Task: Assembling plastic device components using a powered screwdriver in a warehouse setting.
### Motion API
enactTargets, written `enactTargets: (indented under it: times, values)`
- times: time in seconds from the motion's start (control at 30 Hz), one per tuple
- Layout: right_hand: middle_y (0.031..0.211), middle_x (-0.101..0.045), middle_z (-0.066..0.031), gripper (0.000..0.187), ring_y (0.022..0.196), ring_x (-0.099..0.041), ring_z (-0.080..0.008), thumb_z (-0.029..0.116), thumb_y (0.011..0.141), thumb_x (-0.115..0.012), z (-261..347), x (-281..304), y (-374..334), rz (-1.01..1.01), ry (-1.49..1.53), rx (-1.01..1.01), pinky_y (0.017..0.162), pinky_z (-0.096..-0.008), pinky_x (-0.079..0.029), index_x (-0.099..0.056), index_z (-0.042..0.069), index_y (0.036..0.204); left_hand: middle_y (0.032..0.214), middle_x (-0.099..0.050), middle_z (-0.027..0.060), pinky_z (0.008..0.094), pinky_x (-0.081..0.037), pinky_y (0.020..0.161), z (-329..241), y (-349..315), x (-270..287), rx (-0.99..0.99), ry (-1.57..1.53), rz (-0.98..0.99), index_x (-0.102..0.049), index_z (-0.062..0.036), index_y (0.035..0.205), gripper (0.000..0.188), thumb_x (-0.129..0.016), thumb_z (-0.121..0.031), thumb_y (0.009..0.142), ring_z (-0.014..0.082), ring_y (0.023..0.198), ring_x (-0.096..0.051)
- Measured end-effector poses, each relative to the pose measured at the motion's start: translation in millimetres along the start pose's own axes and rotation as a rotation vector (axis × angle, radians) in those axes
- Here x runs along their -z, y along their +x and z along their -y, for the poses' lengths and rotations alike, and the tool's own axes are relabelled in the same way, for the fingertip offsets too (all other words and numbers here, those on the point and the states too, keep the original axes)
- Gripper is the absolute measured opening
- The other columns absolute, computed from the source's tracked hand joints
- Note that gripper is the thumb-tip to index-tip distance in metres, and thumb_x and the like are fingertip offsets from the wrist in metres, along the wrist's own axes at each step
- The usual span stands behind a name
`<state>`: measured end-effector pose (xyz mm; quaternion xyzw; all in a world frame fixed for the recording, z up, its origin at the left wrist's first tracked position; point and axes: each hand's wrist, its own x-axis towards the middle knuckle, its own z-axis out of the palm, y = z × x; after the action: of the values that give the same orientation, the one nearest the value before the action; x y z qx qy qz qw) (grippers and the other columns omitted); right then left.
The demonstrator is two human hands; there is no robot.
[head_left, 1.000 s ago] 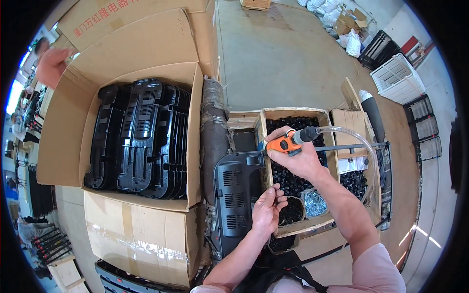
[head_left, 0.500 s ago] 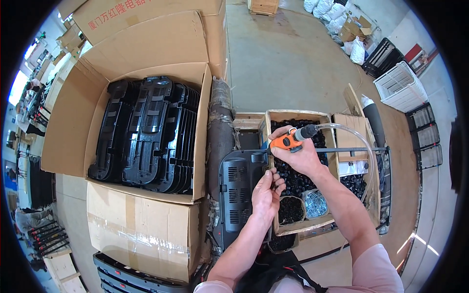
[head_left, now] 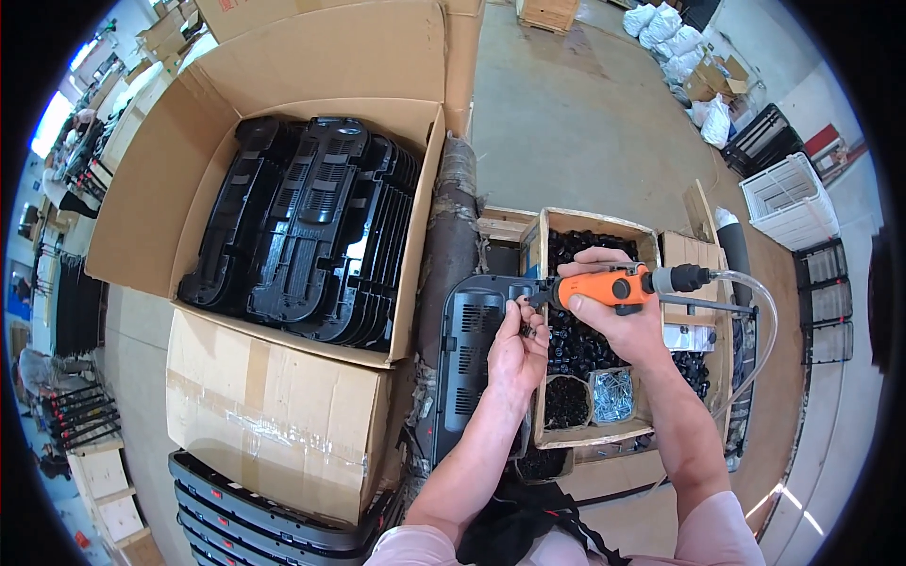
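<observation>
An orange air screwdriver lies nearly level in my right hand, which is closed round its body. Its nose points left, at the upper right corner of a black vented plastic panel. From its back end a clear hose curves away to the right. My left hand is just below the nose, fingers curled and thumb pinched beside the panel's corner. Small dark pieces show between its fingers, too small to name. The exact contact between the screwdriver's tip and the panel is hidden.
Right of the panel, a wooden box holds black plastic parts and a tray of silver screws. A large open carton of stacked black panels stands left, beyond a worn wrapped roller. More panels are stacked at lower left.
My right hand has turned the screwdriver from a slant to nearly level, its nose now at the panel's corner. My left hand has moved up near the nose. The whole view has shifted slightly.
</observation>
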<state>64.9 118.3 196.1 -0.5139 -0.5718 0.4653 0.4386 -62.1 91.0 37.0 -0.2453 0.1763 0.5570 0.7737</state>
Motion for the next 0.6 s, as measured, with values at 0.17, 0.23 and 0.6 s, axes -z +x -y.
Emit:
enactTargets:
  times: [0.17, 0.23, 0.6]
  values:
    - [0.119, -0.075, -0.016, 0.052, 0.113, -0.071, -0.021, 0.011, 0.085, -0.083, -1.0, -4.6, -1.3, 0.036, 0.013, 0.009, 0.103, -0.0386, -0.056, -0.062, 0.001, 0.131, 0.088, -0.067, -0.0011, 0.0261, -0.06, 0.075, -6.8, -2.1, -0.8, 0.053, -0.019, 0.065, -0.067, -0.0092, 0.116, 0.024, -0.059, -0.031, 0.11, 0.0128, 0.081, -0.066]
    - [0.119, -0.075, -0.0161, 0.052, 0.114, -0.071, -0.021, 0.011, 0.085, -0.084, 0.5, -5.4, -1.5, 0.042, 0.02, -0.013, 0.103, -0.0385, -0.056, -0.062, 0.001, 0.131, 0.088, -0.067, -0.0007, 0.0264, -0.06, 0.076, -11.5, -3.3, -0.9, 0.071, -0.027, 0.086, -0.067, -0.0091, 0.117, 0.025, -0.058, -0.032, 0.111, 0.0132, 0.081, -0.066]
    - [0.122, -0.074, -0.014, 0.05, 0.116, -0.069, -0.0191, 0.003, 0.087, -0.08, -10.7, -31.2, 21.0, 0.003, -0.025, 0.013, 0.102, -0.0358, -0.056, -0.06, 0.001, 0.133, 0.107, -0.072, 0.0112, 0.0367, -0.063, 0.088, -3.5, -20.7, -22.3, -0.02, 0.176, 0.015, -0.06, -0.0001, 0.124, 0.027, -0.05, -0.023, 0.114, 0.0244, 0.097, -0.073]
